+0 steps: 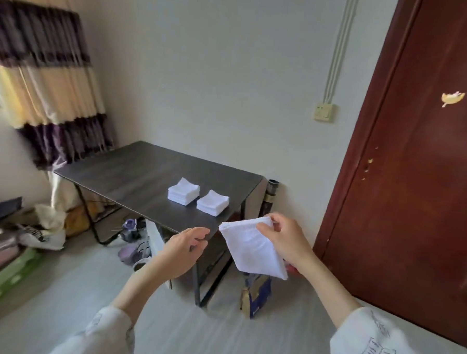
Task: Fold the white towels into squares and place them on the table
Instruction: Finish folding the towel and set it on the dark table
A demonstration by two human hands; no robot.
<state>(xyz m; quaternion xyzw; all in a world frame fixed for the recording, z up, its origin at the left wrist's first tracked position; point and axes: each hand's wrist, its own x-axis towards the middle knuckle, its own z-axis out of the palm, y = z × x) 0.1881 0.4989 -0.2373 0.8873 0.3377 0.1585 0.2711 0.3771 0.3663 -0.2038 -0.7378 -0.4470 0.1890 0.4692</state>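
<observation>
White towel (253,248) pinched at its top corner by right hand (286,239), hanging partly folded, in the air just short of dark surface (124,176). Left hand (185,248) beside it, loosely curled, holding nothing. Beyond both hands, two stacks (199,196) of folded squares side by side. Folding step likely under way; next probably calls for left hand catching a free corner to halve again.

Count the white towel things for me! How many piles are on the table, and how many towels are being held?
Piles on the table: 2, the left pile and the right pile
Towels held: 1, the towel in the right hand
Total: 3
</observation>
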